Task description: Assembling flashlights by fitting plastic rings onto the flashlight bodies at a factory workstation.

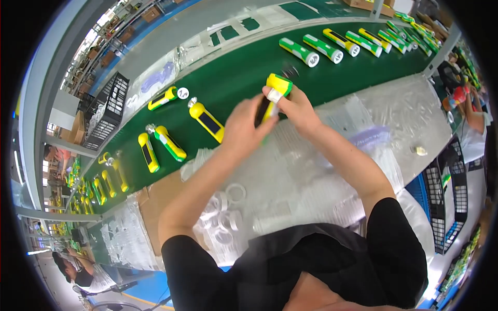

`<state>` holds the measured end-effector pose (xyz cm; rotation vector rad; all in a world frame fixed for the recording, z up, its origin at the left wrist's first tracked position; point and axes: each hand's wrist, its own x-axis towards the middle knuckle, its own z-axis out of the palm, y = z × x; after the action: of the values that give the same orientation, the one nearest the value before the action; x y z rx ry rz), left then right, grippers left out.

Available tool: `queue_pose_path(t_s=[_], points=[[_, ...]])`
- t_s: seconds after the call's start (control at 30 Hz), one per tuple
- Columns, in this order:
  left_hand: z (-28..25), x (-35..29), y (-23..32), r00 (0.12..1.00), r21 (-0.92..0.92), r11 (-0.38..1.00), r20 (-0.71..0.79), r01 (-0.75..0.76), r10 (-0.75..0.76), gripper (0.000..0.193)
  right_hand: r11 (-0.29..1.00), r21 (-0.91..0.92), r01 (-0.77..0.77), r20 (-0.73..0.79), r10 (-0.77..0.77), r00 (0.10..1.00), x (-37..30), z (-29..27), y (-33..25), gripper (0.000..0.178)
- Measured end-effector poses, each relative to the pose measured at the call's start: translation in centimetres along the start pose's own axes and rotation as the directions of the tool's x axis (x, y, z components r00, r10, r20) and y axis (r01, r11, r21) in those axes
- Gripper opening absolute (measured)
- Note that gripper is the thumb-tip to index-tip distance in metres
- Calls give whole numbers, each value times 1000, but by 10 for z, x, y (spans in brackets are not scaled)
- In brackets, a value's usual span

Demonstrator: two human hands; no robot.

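You hold the yellow and green torch over the near edge of the green belt. Your left hand wraps its body to keep it steady, while your right hand pinches its top end.

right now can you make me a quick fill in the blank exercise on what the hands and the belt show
1. Both hands, the left hand and the right hand, hold one yellow and green ____.
2. The conveyor belt under the flashlights is coloured ____.
3. The clear plastic rings lie on the worktable below the person's ____ forearm.
4. The black wire crate stands at the belt's ____ side in the picture.

Missing words: flashlight; green; left; left
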<state>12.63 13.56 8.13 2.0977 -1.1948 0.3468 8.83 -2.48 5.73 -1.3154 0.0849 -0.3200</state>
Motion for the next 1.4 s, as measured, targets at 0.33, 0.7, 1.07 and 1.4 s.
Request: queue_pose_path(t_s=[0.33,0.7,1.07,1.4], points=[[-6,-72,71,999,-652,758,31,30,-13,41,956,-45,-289,432,280,857,-189,-19,-31,57],[-13,-130,132,980,-756,626,108,190,-167,18,982,-53,-181,449,185,874,-246,-5,-27,46],[27,-122,145,979,-533,823,-150,-196,136,35,990,134,-37,109,22,994,-251,-14,-24,48],[118,-87,70,991,-105,994,128,-25,39,54,982,168,-90,-8,93,996,-257,-62,-38,57]])
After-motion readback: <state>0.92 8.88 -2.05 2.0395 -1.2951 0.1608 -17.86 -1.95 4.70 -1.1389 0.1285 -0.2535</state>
